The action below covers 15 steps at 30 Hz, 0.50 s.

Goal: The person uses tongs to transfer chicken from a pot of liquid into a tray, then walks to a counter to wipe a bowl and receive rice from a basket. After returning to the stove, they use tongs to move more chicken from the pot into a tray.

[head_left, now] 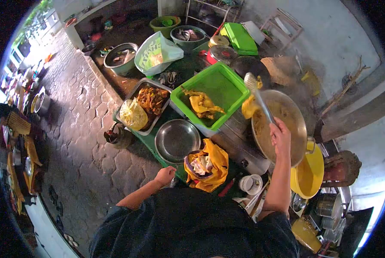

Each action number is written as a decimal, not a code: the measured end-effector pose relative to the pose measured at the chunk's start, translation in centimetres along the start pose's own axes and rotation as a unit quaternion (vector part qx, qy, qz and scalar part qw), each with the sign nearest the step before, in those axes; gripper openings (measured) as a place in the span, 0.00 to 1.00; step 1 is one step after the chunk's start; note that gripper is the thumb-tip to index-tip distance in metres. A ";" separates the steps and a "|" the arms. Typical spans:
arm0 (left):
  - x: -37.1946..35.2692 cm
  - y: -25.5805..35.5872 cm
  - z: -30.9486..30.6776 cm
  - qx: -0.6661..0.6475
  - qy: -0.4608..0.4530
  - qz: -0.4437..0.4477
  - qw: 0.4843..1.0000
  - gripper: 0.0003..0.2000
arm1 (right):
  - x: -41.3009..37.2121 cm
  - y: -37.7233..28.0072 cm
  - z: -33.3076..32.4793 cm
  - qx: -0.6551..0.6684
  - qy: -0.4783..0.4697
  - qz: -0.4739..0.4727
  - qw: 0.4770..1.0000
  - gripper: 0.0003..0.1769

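My right hand (280, 134) grips the handle of metal tongs (263, 102), held over the left part of a large wok (303, 124) of brownish liquid. The ridged head of the tongs points away from me, past the rim. A yellow lump (248, 107) sits at the rim beneath them. To the left of the wok, a green tray (227, 86) holds a yellow whole chicken (201, 103). My left hand (165, 175) is closed in a loose fist, just below a round metal pan (177, 141) and left of an orange cloth-like bundle (216, 161).
A metal tray (134, 95) holds reddish-brown food and a bag of yellow food. Beyond stand a plastic bag (158, 53) and several basins. A yellow tub (315, 167) and a white cup (250, 184) are near my right arm. Paved floor (80, 107) lies left.
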<state>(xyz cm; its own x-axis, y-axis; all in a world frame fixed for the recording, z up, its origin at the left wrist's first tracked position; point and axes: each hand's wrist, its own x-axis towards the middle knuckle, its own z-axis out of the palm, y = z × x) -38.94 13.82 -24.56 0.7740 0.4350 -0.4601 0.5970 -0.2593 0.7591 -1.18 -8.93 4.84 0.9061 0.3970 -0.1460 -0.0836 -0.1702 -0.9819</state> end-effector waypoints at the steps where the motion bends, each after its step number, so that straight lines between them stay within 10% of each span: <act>1: -0.2 -0.4 -0.2 -0.002 0.003 -0.002 1.000 0.12 | 0.3 0.1 0.8 -0.015 -0.022 0.003 1.000 0.23; 15: -2.5 -2.3 -2.7 -0.047 0.052 -0.049 0.996 0.11 | 1.4 -0.6 7.5 -0.080 -0.116 0.005 0.990 0.19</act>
<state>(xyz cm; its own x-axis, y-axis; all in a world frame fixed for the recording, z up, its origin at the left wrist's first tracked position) -42.81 15.66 -23.92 0.6845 0.5425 -0.4870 0.6416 -0.1311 0.7558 -2.98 -1.47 4.28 0.7845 0.5879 -0.1973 -0.0082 -0.3083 -0.9513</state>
